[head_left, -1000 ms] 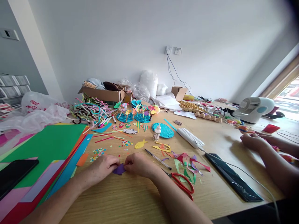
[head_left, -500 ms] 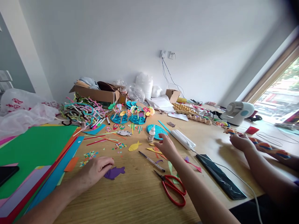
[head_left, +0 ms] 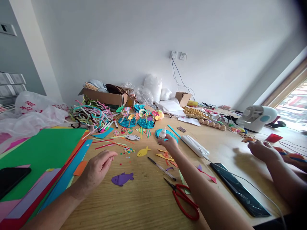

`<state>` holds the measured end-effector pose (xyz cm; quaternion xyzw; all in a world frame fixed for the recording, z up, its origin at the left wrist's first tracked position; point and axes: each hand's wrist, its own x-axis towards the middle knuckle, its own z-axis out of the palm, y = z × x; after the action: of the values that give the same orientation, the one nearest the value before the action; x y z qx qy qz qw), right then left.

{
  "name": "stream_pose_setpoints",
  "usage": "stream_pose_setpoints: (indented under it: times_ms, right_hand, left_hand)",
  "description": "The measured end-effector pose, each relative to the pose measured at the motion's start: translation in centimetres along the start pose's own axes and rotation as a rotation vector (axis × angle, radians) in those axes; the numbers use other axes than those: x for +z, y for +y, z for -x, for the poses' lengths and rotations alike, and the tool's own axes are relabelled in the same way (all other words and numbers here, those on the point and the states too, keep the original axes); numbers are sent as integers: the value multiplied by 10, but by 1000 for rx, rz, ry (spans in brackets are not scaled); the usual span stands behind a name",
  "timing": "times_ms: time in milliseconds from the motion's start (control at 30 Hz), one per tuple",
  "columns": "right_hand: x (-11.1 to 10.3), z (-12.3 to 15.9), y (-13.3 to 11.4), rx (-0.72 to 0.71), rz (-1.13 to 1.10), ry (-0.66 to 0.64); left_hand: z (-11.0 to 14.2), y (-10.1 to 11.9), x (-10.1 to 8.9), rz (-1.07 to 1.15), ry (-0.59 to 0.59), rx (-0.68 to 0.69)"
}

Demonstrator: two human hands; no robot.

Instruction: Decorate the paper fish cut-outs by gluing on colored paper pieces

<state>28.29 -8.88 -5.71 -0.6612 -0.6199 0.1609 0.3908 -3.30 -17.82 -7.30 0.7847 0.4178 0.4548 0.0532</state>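
My right hand (head_left: 170,143) is wrapped around a small white glue bottle (head_left: 162,133), whose nozzle points up beside the blue paper disc (head_left: 174,136). My left hand (head_left: 102,164) hovers over the table with its fingers pressed together and nothing visible in them. Just right of and below it lies a purple paper fish (head_left: 122,179), untouched. A yellow paper fish (head_left: 143,151) and small confetti dots (head_left: 129,150) are between the two hands. Below my right forearm rest red-handled scissors (head_left: 185,203), with a pen (head_left: 161,167) nearby.
Coloured paper sheets (head_left: 55,145) and a phone (head_left: 14,179) lie at left. Pipe cleaners (head_left: 92,113) and decorated blue discs (head_left: 146,122) stand behind. A white power strip (head_left: 194,145), a black packet (head_left: 240,190) and a fan (head_left: 259,118) are at right, near another person's hand (head_left: 263,153).
My right hand has reached forward and closed around the glue bottle. My left hand has come away from the purple fish, which stays on the table. The view has shifted slightly left.
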Motion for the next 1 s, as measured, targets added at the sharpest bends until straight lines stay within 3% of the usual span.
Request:
stream_pose_setpoints:
  times_ms: [167,300,433,500,633,733,867,933,1000]
  right_hand:
    - [-9,45,-51,-122,-167,-159]
    - [-6,101,-89,-206,-292,-464]
    - [-6,131,-109,-266,-257,-527]
    - [-6,137,-114,-293,-319,-560]
    - [0,151,-109,-304,-523,-623]
    - [12,168,-97,-318,-610,-471]
    - [25,188,-83,-465,-489,-62]
    - [27,192,-81,-562,-427,93]
    - [26,192,-79,-612,-406,167]
  left_hand:
    - [-5,10,-3,191,-11,-199]
    - [-11,42,-7,529,-192,-448]
    - [-10,73,-8,903,-413,-529]
    - [-6,82,-7,1035,-420,-560]
    - [4,91,-5,1190,-322,-668]
    - [10,96,-5,1249,-242,-764]
    - [16,104,-1,1372,-144,-897]
    - [18,109,4,1458,-146,-954]
    - [19,114,13,1536,-163,-997]
